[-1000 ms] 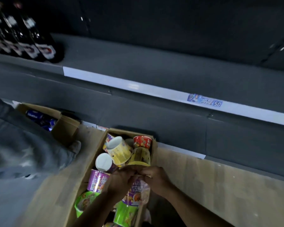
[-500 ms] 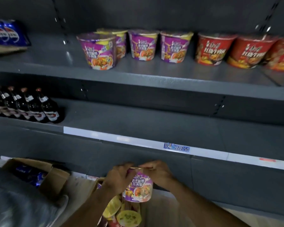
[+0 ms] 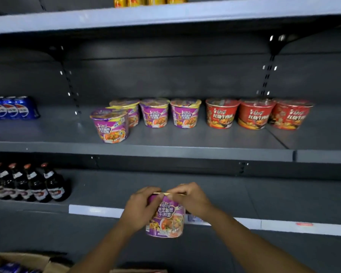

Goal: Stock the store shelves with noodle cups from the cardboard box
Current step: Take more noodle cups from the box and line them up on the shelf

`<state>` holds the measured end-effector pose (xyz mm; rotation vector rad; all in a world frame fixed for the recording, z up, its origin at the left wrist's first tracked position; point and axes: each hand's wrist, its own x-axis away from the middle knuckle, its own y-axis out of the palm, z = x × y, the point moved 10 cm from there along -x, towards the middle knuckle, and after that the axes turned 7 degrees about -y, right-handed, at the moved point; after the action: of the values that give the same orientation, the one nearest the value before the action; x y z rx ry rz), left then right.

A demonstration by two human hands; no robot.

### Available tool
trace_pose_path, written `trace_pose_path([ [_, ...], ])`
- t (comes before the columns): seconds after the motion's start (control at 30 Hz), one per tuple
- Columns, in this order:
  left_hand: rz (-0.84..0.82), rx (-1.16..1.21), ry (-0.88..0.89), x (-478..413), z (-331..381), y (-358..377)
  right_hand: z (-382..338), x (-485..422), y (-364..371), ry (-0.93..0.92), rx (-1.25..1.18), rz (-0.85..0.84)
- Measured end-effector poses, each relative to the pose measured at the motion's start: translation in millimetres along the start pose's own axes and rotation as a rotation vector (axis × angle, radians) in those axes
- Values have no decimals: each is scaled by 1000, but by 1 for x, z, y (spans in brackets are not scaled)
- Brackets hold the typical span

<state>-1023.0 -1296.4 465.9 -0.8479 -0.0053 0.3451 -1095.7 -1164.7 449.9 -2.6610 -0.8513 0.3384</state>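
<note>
Two hands are carrying one purple noodle cup [image 3: 166, 219] in the head view, in the air in front of the lower shelf [image 3: 244, 194], level with its white price strip [image 3: 95, 210] and below the middle shelf [image 3: 165, 152]. The left hand [image 3: 140, 210] is wrapping the cup's left side, fingers curled over the rim and thumb lying across the printed face. The right hand [image 3: 189, 200] is gripping the rim from the other side, fingers hooked over the lid edge. Gripping at the top from both sides is probably keeping the tapered cup upright and its label facing outward, as it should be sitting once shelved.

Seven cups are already standing on the middle shelf. Four are purple cups [image 3: 155, 113], three in a back row and one set forward at the left end. Three red cups [image 3: 256, 114] are continuing the back row to the right, flavours grouped and labels turned to the aisle. Bare shelf is lying in front of the back row beside the forward purple cup, so that is looking like the natural slot for the held one — a judgement, not a certainty.

Blue cola cans [image 3: 12, 108] are sitting at the far left of the same shelf, well apart from the noodles. Dark bottles [image 3: 28, 182] are lining the left of the lower shelf, and yellow packs [image 3: 150, 1] are showing at the top edge. A brown carton [image 3: 28, 259] with blue packs inside is peeking in at the bottom left corner — the noodle box itself is not plainly showing.
</note>
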Motion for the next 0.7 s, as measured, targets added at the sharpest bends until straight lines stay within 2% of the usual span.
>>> trace_pose_path([
  [0.3,199,35,71,-34,89,-50,-78,-26,-73,-93,-106,-5],
  [0.5,329,-1,149,-43,136,-86,-123,-36,-103,-214,-190,67],
  [0.7,400,-37,233,-56,157,-117,-157,-54,-117,-372,-84,95],
])
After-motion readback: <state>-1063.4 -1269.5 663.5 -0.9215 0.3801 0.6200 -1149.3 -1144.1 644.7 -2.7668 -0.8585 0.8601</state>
